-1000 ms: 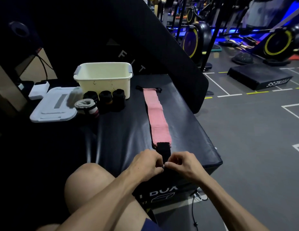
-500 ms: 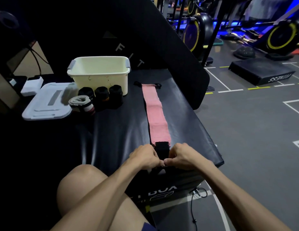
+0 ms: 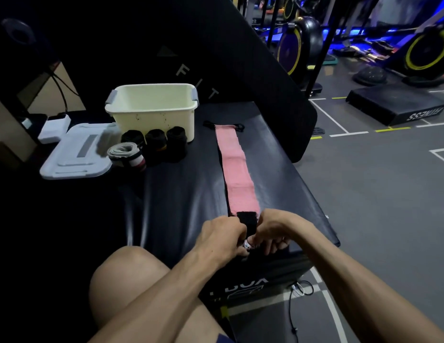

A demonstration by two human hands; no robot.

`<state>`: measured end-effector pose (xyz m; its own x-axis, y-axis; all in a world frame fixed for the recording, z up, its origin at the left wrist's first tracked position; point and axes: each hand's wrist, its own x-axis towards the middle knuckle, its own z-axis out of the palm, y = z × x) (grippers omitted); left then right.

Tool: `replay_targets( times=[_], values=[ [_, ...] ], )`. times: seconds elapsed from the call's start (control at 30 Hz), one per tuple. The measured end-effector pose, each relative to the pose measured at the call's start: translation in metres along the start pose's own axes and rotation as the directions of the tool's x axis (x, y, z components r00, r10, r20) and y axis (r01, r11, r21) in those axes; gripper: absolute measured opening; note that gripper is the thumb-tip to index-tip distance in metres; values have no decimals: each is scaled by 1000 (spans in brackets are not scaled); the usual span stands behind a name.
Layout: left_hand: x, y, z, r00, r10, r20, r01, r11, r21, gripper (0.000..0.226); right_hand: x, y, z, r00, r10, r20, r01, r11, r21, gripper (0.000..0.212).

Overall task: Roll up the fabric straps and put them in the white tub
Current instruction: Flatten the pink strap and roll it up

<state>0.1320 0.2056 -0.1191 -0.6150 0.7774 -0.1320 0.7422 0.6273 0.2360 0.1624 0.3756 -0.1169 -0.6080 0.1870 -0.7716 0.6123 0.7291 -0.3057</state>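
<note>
Hands: the left hand [image 3: 219, 237] and right hand [image 3: 275, 230] are held together, both pinched on the near black end of the pink strap [image 3: 237, 174].
Strap: laid flat, running away along the box [image 3: 181, 206].
Risk: a slack first turn is likely to make the roll skew.
Count: four rolls [image 3: 154, 147] are stood before one empty tub [image 3: 154, 111]; one lid [image 3: 76, 154] beside.

Bare forearms, no sleeves, no watch or rings on left hand [image 3: 222, 237] or right hand [image 3: 275, 230]; bare knee lower left; dark blue shorts hem at bottom centre.
</note>
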Motion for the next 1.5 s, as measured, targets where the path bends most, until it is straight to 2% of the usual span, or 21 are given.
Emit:
replay_targets(
  times=[0.13,0.23,0.27,0.37,0.47,0.53,0.63,0.73,0.87,0.93,0.97,1.03,1.1,1.17,1.3,1.4,1.5],
  values=[
    [-1,3,0,997,77,12,-78,994,77,25,-6,0,-2,999,9,-41,-11,998,-55,34],
    [-1,3,-1,995,98,31,-101,990,96,26,-11,11,0,977,-75,-200,52,992,-118,40],
    [0,3,0,994,100,37,-103,990,98,27,-11,16,3,946,-143,-291,98,982,-163,40],
    [1,-2,-2,996,74,39,-76,995,60,25,-4,29,20,774,-382,-505,279,922,-269,31],
    [1,-7,-2,998,-46,38,51,990,-129,28,1,48,37,663,-524,-535,486,845,-224,40],
    [3,-10,-1,984,-148,101,172,940,-294,32,2,56,45,639,-539,-548,492,835,-247,42],
    [11,-14,1,951,-227,208,300,840,-453,32,0,53,48,636,-495,-593,395,868,-301,35],
    [14,-13,-2,936,-259,240,344,819,-459,34,-1,42,35,699,-442,-563,318,896,-308,34],
    [14,-12,-2,930,-304,208,367,816,-447,39,3,36,17,808,-357,-469,297,934,-199,44],
    [12,-11,-1,928,-354,118,371,838,-400,46,3,29,9,850,-333,-408,301,943,-143,42],
    [11,-10,1,931,-363,43,355,870,-343,46,3,26,5,866,-313,-390,296,950,-104,39],
    [9,-6,4,954,-286,-88,255,931,-260,36,3,23,0,893,-266,-364,276,961,-25,33],
    [7,-5,5,975,-179,-132,143,959,-246,28,3,21,-3,915,-230,-332,259,965,46,30],
    [7,-7,5,986,-104,-131,80,981,-174,29,2,20,-2,925,-206,-319,250,962,105,28],
    [8,0,5,993,7,-114,-7,1000,3,25,0,24,5,891,-207,-405,271,957,106,30],
    [7,2,6,991,47,-123,-41,998,51,24,-1,32,20,778,-226,-587,299,954,28,36],
    [7,0,6,991,68,-119,-61,996,59,26,1,39,41,648,-258,-717,352,936,-18,32]
  ],
)
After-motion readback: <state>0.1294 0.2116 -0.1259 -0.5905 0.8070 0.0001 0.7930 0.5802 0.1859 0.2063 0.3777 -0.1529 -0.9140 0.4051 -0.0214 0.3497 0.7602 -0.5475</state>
